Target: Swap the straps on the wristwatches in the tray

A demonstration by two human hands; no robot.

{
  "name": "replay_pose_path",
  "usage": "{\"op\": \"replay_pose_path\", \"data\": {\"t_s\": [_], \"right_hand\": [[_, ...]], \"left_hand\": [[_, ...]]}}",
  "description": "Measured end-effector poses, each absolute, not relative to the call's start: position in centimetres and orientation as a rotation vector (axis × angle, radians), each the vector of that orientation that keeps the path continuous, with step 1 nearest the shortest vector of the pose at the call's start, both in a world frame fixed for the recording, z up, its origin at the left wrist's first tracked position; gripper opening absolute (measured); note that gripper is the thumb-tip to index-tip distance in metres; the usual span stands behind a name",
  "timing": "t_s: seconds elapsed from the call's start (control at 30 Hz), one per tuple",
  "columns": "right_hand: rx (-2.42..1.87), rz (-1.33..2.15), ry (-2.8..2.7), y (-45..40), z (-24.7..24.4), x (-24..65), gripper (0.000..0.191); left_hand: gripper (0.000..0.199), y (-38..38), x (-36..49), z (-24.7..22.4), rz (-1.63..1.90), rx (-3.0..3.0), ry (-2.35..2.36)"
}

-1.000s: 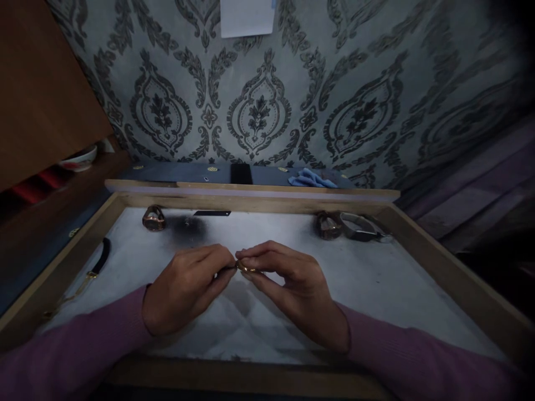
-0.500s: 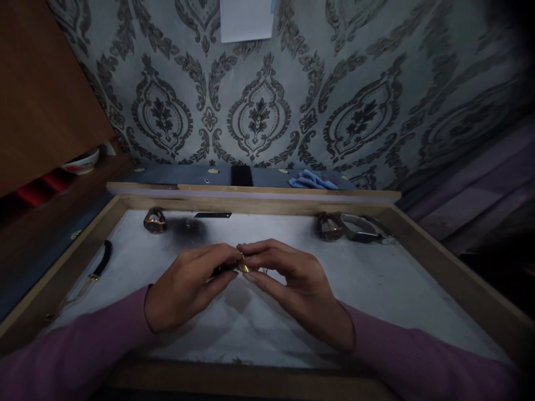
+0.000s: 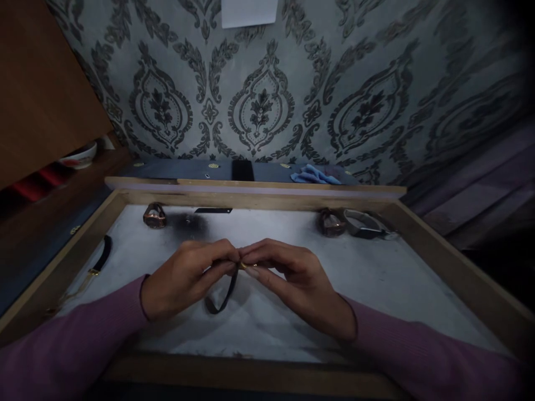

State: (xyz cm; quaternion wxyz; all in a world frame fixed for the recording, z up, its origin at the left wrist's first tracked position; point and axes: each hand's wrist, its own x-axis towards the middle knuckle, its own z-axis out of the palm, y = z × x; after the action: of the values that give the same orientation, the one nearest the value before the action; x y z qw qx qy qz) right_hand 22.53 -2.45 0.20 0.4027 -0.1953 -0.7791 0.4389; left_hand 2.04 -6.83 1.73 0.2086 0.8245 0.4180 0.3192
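Below the fingertips, a dark strap (image 3: 228,295) now hung in a loose curve, where half a second earlier only a dark bit of it had shown within the left hand's grip; the hands themselves had barely shifted. Left hand (image 3: 190,278) and right hand (image 3: 295,278) met fingertip to fingertip, the left pinching the strap's upper end, the right clamped on a small gold-coloured piece (image 3: 243,266) beside it. Both were held over the middle of the wooden tray (image 3: 376,295), nearer its front edge than its far corners. What the gold piece was, the fingers hid.

By its look, the strap was light, thin and limp, bending under its own weight, so a pinch close to the gold end would have steered it best. The gold piece seemed hard, smooth and likely slippery, best taken by its sides between thumb and forefinger pads. One watch (image 3: 155,216) lay near the tray's far left corner, another (image 3: 331,221) toward the far right.
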Motion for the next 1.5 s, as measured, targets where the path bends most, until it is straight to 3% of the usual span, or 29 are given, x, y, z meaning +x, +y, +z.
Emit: {"op": "replay_pose_path", "data": {"t_s": [0.33, 0.6, 0.73, 0.87, 1.13, 1.5], "right_hand": [[-0.537, 1.293, -1.983, -2.6, 0.3, 22.4, 0.007], [-0.577, 1.496, -1.907, -2.3, 0.7, 22.5, 0.007], [-0.578, 1.746, -1.742, -2.1, 0.8, 22.4, 0.013], [-0.653, 1.768, -1.694, -1.8, 0.8, 22.2, 0.018], [-0.659, 1.804, -1.695, -1.7, 0.2, 22.3, 0.018], [-0.687, 1.822, -1.667, -1.6, 0.0, 21.9, 0.023]], "left_hand": [[0.012, -7.0, 2.1, 2.1, 0.789, 2.452, 1.066], [0.011, -7.3, 3.2, 2.4, 0.898, 2.005, 1.284], [0.007, -7.1, 3.0, 2.4, 0.828, 1.705, 1.241], [0.007, -6.6, 2.4, 2.2, 0.776, 1.582, 1.152], [0.038, -6.0, 2.3, 2.2, 0.748, 1.311, 1.066], [0.013, -5.8, 2.3, 1.8, 0.653, 1.352, 1.122]]}}
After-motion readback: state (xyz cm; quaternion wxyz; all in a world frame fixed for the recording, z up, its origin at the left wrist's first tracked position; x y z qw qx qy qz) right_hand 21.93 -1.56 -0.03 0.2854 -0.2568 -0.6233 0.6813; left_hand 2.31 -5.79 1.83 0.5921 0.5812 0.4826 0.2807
